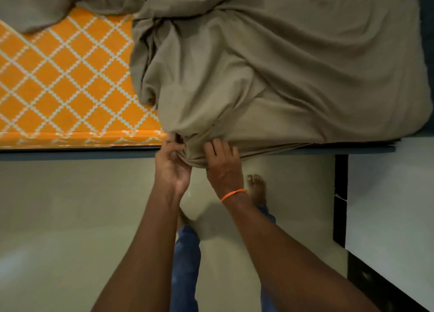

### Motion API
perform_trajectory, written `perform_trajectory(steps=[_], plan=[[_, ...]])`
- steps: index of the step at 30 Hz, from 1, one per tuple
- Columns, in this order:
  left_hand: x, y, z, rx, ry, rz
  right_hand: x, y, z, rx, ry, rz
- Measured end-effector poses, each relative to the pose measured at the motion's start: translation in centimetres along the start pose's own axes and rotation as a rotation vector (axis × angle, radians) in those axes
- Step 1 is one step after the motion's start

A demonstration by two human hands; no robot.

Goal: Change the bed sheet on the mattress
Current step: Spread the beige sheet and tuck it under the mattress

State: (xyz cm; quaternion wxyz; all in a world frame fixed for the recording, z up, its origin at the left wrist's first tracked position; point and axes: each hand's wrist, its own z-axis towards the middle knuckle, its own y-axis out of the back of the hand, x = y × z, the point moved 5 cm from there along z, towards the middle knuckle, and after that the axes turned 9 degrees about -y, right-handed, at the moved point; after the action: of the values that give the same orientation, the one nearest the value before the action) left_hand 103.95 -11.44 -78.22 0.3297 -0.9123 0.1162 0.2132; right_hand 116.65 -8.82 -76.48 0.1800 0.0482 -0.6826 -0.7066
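The crumpled taupe cotton bed sheet lies bunched over the right part of the orange mattress with a white diamond lattice print, reaching to its right end, while the left part of the mattress lies bare right up to its near edge. A further fold of the same cloth is heaped along the far edge at the left. Below the near edge runs the dark grey bed frame rail, and in front of it the pale glossy floor stretches wide to the left. To the right, a white cabinet with a black edge stands near the bed's end, narrowing the room there.

Both arms reach forward to the near edge of the mattress, just where the sheet spills over it. The left hand is turned palm inward, its fingers curled and pinching a gathered fold of the sheet. The right hand, with an orange braided thread band at the wrist, lies palm down with its fingers bent over the bunched cloth, gripping it. Bare feet and blue jeans show below.
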Motion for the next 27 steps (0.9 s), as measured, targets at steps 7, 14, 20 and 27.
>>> perform_trajectory(steps=[7, 14, 20, 27], plan=[[-1.4, 11.2, -3.5, -0.402, 0.055, 0.141, 2.0, -2.4, -3.0, 0.523, 0.093, -0.019], [-12.1, 4.6, -0.6, -0.519, -0.714, 1.104, 6.6, 3.0, 5.0, 0.094, -0.186, 0.415], [-15.1, -3.6, 8.9, -0.140, -0.567, 1.330, 10.7, 3.2, 10.8, 0.018, -0.251, 0.470], [-13.4, -10.8, 16.7, -0.001, -0.251, 1.003, 9.7, -2.0, 13.8, 0.267, -0.570, 0.058]])
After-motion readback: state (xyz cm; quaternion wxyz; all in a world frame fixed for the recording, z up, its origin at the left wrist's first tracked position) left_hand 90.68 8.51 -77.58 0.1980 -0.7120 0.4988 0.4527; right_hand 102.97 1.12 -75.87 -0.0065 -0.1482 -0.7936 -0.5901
